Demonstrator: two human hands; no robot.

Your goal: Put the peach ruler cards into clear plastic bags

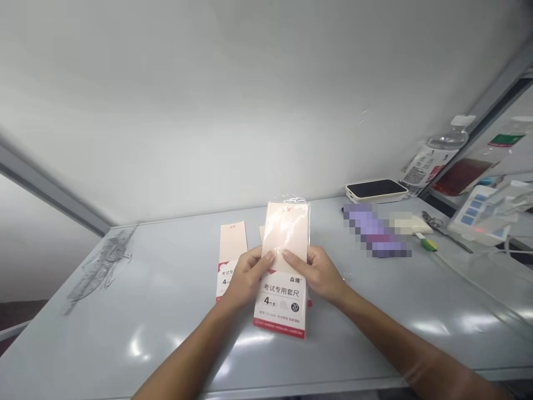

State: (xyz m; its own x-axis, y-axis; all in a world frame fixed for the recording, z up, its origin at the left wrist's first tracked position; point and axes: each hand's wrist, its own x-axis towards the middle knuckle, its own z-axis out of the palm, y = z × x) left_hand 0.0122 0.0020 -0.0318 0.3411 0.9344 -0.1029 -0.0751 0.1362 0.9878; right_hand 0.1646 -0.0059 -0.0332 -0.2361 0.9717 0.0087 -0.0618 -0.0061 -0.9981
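Observation:
Between my two hands is a ruler set pack (285,300), a pale card sleeve with red and white print inside a clear plastic bag. My left hand (249,275) grips its left edge, thumb on the front. On its right edge my right hand (318,272) does the same, with both thumbs almost meeting in the middle. The clear bag's top end stands above the card. A second ruler set pack (232,241) lies on the table to the left, partly covered by my left hand. Behind the held pack, edges of another similar one peek out.
On the grey table (166,333), flat see-through pieces with dark markings (102,264) lie at the left. To the right are a phone (377,190), a blurred purple item (372,230), scissors (447,230), a cable (470,278) and bottles (437,153). A white wall rises behind.

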